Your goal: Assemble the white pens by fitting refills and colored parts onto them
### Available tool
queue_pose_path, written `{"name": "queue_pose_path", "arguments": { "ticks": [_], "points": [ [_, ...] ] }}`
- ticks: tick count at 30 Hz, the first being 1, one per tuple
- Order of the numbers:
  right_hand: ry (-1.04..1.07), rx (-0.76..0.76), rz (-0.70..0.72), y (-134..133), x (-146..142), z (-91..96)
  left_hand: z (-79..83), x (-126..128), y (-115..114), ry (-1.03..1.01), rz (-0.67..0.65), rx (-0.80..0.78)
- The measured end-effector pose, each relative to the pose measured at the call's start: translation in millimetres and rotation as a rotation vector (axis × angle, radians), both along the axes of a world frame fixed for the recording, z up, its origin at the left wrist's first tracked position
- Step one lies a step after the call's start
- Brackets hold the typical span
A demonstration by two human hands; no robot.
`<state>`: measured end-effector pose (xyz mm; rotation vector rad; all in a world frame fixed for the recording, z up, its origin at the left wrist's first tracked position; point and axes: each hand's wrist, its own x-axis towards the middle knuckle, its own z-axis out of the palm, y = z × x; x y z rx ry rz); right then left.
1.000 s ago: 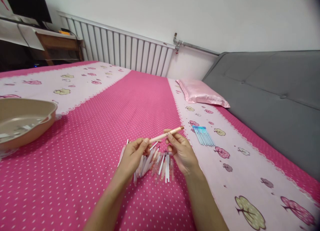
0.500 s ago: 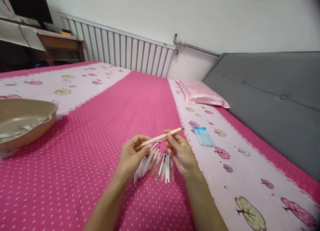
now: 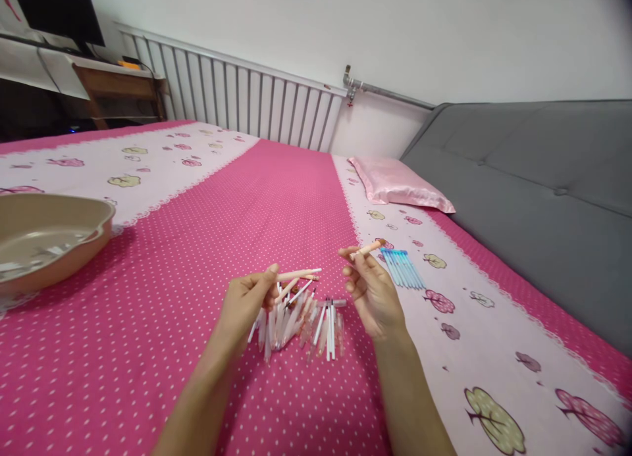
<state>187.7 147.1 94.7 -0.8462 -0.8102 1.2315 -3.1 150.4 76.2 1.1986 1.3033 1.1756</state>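
My left hand (image 3: 245,306) pinches the pale pink lower barrel of a pen (image 3: 292,276), with a thin white end sticking out to the right. Between the thumb and fingers of my right hand (image 3: 378,299) is the pen's upper barrel (image 3: 369,248), pink with a brown tip, pointing up to the right. A gap separates the two pieces. Below and between my hands lies a loose pile of pen parts (image 3: 284,326), pale pink, clear and white. Several white refills (image 3: 330,334) lie at its right side.
A row of blue pens (image 3: 402,270) lies right of my right hand on the bedspread (image 3: 197,324). At the left stands a beige basin (image 3: 93,239) with small white pieces inside. A pink pillow (image 3: 397,183) rests near the grey headboard (image 3: 533,173).
The pen that both hands held as one piece is now in two parts. My right hand has moved right and slightly up with the upper barrel; my left hand has shifted slightly left.
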Motion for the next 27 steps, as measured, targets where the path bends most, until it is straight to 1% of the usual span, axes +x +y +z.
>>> {"name": "queue_pose_path", "arguments": {
  "ticks": [1,3,5,6,8,13,16,18,20,22,24,25,26,27],
  "points": [
    [-0.035,-0.001,-0.031,0.8,1.3,-0.8,0.4,-0.4,-0.8,0.096,0.024,0.033],
    [-0.154,-0.033,-0.070,2.8,3.7,-4.2,1.7,0.7,-3.4,0.360,0.099,0.142],
    [-0.315,-0.086,-0.053,5.4,6.3,-10.1,3.2,3.9,-6.5,0.644,0.179,0.274],
    [-0.402,-0.106,-0.033,6.9,7.7,-13.7,3.7,5.8,-7.8,0.756,0.202,0.325],
    [-0.605,-0.131,-0.004,9.8,10.8,-21.2,3.9,9.3,-9.2,0.886,0.211,0.370],
    [-1.193,-0.166,-0.016,15.7,13.9,-35.7,0.5,9.8,-6.6,0.969,0.213,0.377],
    [-1.421,-0.220,-0.001,17.1,9.0,-40.6,1.7,4.5,-5.6,0.946,0.251,0.389],
    [-1.515,-0.250,0.028,16.9,4.9,-42.2,5.3,-0.3,-6.6,0.908,0.291,0.403],
    [-1.574,-0.245,0.067,16.2,3.6,-41.7,9.6,-4.8,-8.0,0.868,0.344,0.412],
    [-1.607,-0.265,0.052,16.2,8.2,-39.6,11.9,-7.9,-8.0,0.838,0.400,0.399],
    [-1.636,-0.374,-0.057,18.0,20.1,-37.6,9.9,-8.6,-5.7,0.846,0.446,0.355],
    [-1.651,-0.459,-0.129,19.7,28.4,-37.5,7.3,-8.2,-3.6,0.868,0.436,0.316],
    [-1.663,-0.550,-0.192,21.6,37.5,-38.2,3.7,-7.5,-1.3,0.901,0.390,0.269],
    [-1.678,-0.634,-0.238,23.8,47.0,-40.0,-0.2,-6.6,1.1,0.944,0.315,0.214]
  ]
}}
